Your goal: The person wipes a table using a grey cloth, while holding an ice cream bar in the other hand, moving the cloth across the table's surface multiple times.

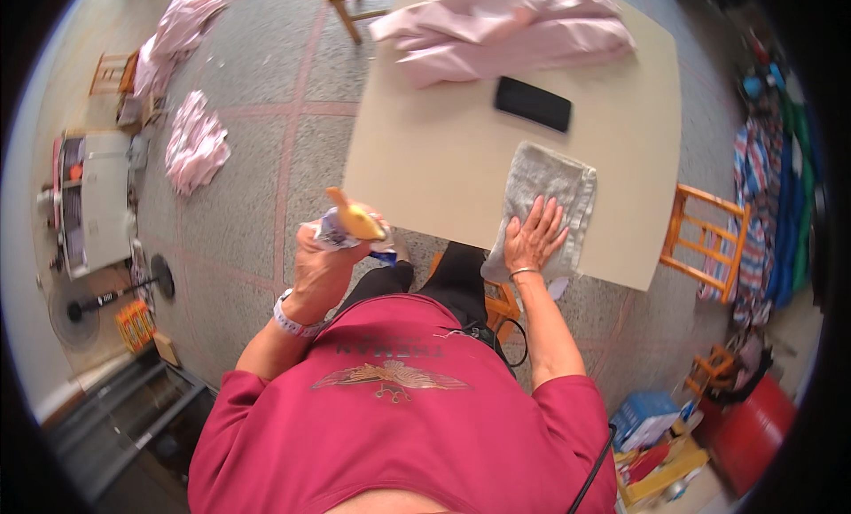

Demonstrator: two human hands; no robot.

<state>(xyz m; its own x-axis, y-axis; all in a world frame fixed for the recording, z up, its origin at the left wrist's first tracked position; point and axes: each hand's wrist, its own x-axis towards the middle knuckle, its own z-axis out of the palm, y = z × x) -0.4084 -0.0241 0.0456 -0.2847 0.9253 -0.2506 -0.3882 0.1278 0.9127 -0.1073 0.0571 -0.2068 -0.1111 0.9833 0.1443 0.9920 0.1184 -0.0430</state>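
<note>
While the left hand [324,261] grips a yellow-nozzled spray bottle [353,226] at 9 o'clock, the right hand [533,235] lies flat, fingers spread, on a grey cloth [550,190] at the tabletop [425,159] edge, 3 o'clock; wiping probably goes best with even, overlapping strokes.

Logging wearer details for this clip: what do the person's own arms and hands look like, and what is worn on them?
Both forearms are bare below short sleeves of a dark pink T-shirt. The left hand has a pale band with a patterned edge at the wrist. The right hand has a thin metal bangle at the wrist. No gloves on either hand.
</note>
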